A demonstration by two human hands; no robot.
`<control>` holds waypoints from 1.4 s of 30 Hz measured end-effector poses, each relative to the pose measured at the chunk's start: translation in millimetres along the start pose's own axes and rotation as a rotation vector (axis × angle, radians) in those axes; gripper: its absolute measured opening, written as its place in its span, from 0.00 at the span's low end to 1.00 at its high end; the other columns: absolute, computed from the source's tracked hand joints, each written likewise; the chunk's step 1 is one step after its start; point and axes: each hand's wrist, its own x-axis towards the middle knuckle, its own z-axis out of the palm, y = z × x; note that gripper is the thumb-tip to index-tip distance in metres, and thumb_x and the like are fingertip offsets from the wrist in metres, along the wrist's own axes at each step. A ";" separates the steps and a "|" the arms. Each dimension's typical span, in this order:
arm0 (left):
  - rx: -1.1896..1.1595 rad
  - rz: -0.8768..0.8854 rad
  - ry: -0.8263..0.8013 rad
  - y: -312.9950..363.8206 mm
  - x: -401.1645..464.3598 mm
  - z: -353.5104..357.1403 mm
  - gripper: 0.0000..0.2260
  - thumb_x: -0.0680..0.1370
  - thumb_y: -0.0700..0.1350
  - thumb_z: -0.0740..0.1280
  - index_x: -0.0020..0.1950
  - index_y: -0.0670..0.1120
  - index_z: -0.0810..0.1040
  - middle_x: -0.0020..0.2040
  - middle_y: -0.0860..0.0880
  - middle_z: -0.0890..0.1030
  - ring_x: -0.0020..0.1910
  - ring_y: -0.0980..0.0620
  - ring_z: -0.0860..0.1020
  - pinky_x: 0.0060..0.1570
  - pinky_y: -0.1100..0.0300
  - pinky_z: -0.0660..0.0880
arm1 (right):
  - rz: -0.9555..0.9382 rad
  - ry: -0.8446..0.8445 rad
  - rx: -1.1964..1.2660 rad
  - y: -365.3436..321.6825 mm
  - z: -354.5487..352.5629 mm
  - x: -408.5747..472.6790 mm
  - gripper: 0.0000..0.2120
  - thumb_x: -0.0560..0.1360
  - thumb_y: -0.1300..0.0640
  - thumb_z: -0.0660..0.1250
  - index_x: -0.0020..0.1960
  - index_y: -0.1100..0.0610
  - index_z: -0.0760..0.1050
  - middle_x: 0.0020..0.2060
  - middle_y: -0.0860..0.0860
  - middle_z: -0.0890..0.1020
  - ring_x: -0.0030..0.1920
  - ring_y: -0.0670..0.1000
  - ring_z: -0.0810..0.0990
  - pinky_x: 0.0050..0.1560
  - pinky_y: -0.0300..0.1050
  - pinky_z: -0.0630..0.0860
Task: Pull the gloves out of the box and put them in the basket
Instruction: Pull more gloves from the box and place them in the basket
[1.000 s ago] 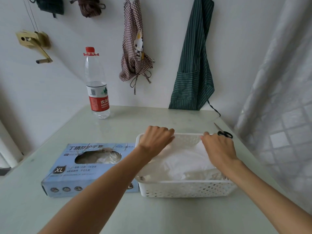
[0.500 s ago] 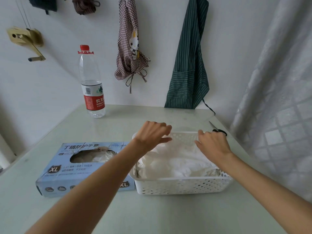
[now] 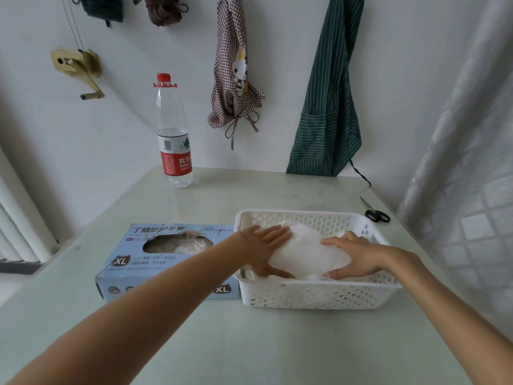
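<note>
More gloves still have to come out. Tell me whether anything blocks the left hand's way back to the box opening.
Nothing visible does. The left hand lies on the gloves inside the basket, and the box sits right beside the basket's left wall, its opening facing up and uncovered.

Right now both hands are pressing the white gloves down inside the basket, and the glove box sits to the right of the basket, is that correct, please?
Not quite. The box sits to the left of the basket, touching its side, as the head view shows. The rest holds: the left hand and right hand both press on the white gloves inside the basket.
</note>
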 end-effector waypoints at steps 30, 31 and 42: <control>-0.649 -0.423 0.379 -121.9 -164.1 11.2 0.16 0.76 0.53 0.66 0.64 0.55 0.74 0.68 0.54 0.73 0.66 0.54 0.70 0.69 0.54 0.64 | -0.317 0.385 0.240 -103.6 -30.3 -54.2 0.11 0.70 0.55 0.73 0.48 0.42 0.77 0.44 0.40 0.75 0.39 0.42 0.72 0.42 0.37 0.70; -0.653 -0.466 0.300 -128.8 -171.0 16.8 0.21 0.75 0.56 0.66 0.67 0.55 0.71 0.70 0.53 0.70 0.69 0.53 0.68 0.70 0.53 0.62 | -0.356 0.414 0.232 -119.2 -31.1 -51.1 0.10 0.72 0.55 0.72 0.48 0.42 0.77 0.44 0.40 0.75 0.39 0.42 0.72 0.42 0.38 0.71; -0.642 -0.485 -0.014 -146.2 -181.5 55.8 0.70 0.38 0.85 0.50 0.77 0.56 0.48 0.78 0.56 0.50 0.76 0.53 0.45 0.74 0.46 0.51 | -0.465 0.591 -0.131 -241.6 -8.7 22.3 0.08 0.75 0.54 0.68 0.52 0.50 0.83 0.46 0.49 0.83 0.47 0.52 0.80 0.45 0.43 0.73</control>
